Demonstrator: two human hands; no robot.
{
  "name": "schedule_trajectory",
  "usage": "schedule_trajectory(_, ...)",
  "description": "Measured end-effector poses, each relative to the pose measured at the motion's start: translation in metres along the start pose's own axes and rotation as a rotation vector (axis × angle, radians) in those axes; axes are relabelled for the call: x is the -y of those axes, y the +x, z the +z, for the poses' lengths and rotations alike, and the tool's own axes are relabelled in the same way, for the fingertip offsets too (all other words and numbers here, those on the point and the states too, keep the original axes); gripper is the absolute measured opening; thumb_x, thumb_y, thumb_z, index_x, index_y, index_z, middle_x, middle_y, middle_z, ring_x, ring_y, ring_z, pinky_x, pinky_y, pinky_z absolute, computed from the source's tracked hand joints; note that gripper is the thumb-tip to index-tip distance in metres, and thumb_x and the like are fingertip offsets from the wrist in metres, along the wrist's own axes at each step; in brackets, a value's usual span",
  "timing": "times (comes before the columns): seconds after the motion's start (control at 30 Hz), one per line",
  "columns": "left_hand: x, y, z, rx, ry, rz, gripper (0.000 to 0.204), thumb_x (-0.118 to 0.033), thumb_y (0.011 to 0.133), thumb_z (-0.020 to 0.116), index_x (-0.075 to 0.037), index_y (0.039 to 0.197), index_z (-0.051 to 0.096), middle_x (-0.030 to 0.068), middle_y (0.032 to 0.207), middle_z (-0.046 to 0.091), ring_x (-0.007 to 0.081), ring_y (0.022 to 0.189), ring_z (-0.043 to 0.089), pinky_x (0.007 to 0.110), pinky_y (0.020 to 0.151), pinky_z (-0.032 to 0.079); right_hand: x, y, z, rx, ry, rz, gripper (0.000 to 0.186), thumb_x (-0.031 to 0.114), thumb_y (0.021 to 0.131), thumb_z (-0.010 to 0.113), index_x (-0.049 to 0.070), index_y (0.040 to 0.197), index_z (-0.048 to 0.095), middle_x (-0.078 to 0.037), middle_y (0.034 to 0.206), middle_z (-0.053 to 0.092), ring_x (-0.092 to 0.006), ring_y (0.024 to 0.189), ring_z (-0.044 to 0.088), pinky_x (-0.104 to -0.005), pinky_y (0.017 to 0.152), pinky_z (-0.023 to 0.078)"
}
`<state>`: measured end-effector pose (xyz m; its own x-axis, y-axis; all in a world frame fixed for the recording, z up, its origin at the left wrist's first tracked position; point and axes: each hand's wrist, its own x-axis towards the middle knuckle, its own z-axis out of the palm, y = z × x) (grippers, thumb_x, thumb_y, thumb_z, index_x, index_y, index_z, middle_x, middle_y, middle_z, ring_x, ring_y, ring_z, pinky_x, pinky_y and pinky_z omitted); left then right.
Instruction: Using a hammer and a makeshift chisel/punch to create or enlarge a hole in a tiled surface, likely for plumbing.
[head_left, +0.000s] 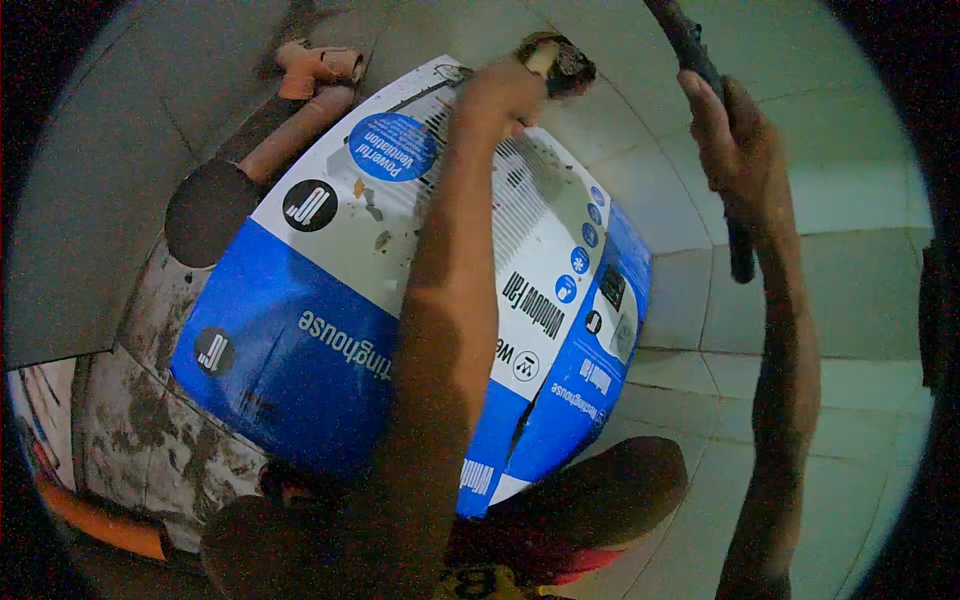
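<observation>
A blue-and-white printed cardboard carton point(300, 270) lies in front of me, with small dark flakes point(372, 205) scattered on its pale upper part. My left hand point(500, 100) reaches across to the carton's far edge. Its fingers are closed around a rough, dark brown piece with a pale section point(556, 65); blur hides what kind of thing it is. To the right, my right hand point(740, 160) is raised above the floor, wrapped around a long, dark, stick-like tool point(690, 45). The tool's lower end sticks out below the fist, and its upper end runs out of view.
Pale tiles point(670, 400) extend along the right. Left of the carton are a dark round-ended object point(210, 215) and a pinkish-orange tubular piece point(318, 65). Stained grey flooring point(150, 430) lies at lower left, near an orange strip point(100, 515). My bent knee point(625, 480) sits close to the carton's near edge.
</observation>
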<state>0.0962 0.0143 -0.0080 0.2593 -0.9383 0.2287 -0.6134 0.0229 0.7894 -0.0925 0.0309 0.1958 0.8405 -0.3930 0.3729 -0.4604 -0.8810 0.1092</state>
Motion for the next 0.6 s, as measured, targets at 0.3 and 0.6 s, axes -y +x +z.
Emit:
schedule_trajectory(0.3,-0.028,-0.022,-0.019,-0.134,-0.116,-0.383,0.037,-0.034,0.087,0.049,-0.001,0.080,0.066,0.0167,0.071,0.066,0.0259,0.061,0.066,0.040,0.059,0.051,0.019,-0.088,0.021,-0.022,0.295,0.526,0.041,0.042,0.094,0.054,0.001,0.090,0.056,-0.020,0.067,0.061,-0.0337,0.056,0.061,-0.0428,0.052,0.044)
schedule_trajectory(0.6,-0.019,-0.018,-0.020,-0.397,-0.475,-0.283,0.035,-0.033,0.089,0.054,-0.002,0.101,0.063,0.0220,0.091,0.066,0.0335,0.073,0.066,0.047,0.067,0.050,0.011,-0.110,0.021,0.030,0.427,0.533,0.043,0.043,0.093,0.055,0.001,0.087,0.054,-0.021,0.066,0.061,-0.0375,0.060,0.061,-0.0448,0.056,0.045)
